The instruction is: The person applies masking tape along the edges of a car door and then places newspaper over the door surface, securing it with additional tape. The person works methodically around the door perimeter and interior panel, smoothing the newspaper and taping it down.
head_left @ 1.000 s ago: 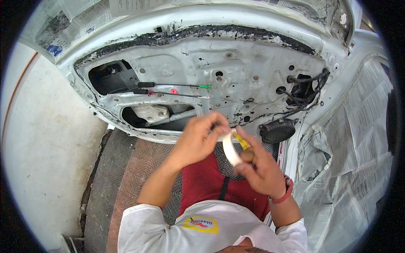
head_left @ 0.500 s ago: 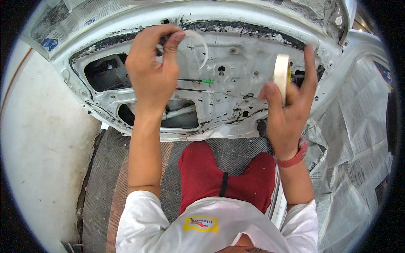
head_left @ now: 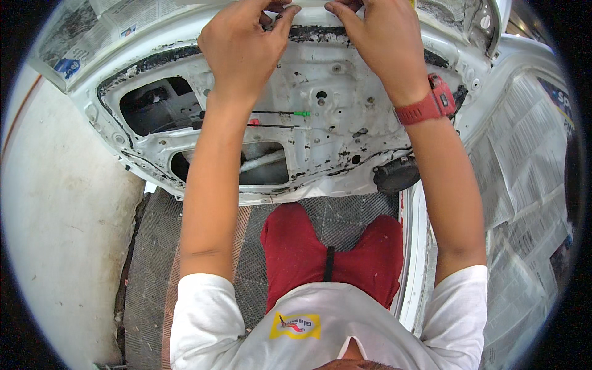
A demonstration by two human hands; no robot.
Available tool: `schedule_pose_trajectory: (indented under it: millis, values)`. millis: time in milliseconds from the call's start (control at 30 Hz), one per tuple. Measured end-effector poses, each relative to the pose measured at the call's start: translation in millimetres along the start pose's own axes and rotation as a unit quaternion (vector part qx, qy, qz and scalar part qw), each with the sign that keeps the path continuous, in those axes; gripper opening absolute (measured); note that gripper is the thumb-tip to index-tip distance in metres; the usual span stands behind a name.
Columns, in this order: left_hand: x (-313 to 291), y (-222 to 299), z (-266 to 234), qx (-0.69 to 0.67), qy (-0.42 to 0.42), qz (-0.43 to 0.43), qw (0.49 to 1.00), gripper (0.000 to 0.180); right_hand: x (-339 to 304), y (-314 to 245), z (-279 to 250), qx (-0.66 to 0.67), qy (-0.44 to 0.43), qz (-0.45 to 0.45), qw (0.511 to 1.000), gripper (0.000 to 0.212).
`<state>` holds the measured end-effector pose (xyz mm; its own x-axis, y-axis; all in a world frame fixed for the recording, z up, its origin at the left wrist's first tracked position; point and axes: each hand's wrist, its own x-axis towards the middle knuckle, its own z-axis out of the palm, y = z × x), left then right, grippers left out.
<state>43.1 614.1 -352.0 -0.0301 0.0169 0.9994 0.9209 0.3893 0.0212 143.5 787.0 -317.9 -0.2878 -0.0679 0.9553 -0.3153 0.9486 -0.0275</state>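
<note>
My left hand (head_left: 243, 50) and my right hand (head_left: 390, 49) are raised at the upper edge of a stripped white car door (head_left: 342, 117). Thumbs and fingertips are pinched and face each other across a small gap. A pale strip of masking tape (head_left: 313, 3) appears stretched between them, partly cut off by the top of the view. The roll is mostly hidden behind my right hand; only a bit of yellow shows beside it. Below my fingers, dark sealant residue (head_left: 317, 32) runs along the bare panel.
Newspaper covers the window area (head_left: 145, 18) and the body (head_left: 518, 154) at right. Cables with a green clip (head_left: 301, 113) cross the panel, beside cut-out openings. A black speaker (head_left: 396, 175) sits low right. A pale wall (head_left: 61, 216) stands left; a patterned mat (head_left: 151, 271) lies below.
Both hands have moved up to the door's top edge and closer together. The tape strip that curled from my left hand now lies between the hands; the roll has gone mostly out of sight.
</note>
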Motion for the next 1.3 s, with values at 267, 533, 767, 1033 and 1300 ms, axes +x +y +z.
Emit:
schedule_pose_trajectory:
  millis: [267, 533, 767, 1033, 1300]
  values:
    - [22.1, -9.3, -3.8, 0.087, -0.023, 0.061, 0.994, 0.014, 6.9, 13.0, 12.9, -0.065, 0.025, -0.106, 0.992, 0.017]
    - [29.6, -11.8, -2.4, 0.122, -0.034, 0.096, 0.987, 0.012, 17.6, 31.0, 28.5, -0.156, 0.028, -0.203, 0.966, 0.015]
    - [34.2, -7.7, -2.7, 0.196, -0.058, 0.105, 0.973, 0.016, 22.3, 37.3, 20.8, -0.186, -0.021, -0.222, 0.957, 0.010]
    - [48.6, 2.1, -6.5, 0.192, -0.051, 0.211, 0.957, 0.035, 19.1, 37.4, 11.9, -0.169, -0.031, -0.197, 0.965, 0.005]
    - [56.2, -1.5, 1.9, 0.209, -0.061, 0.268, 0.938, 0.033, 22.8, 41.7, 7.4, -0.205, -0.045, -0.240, 0.948, 0.008]
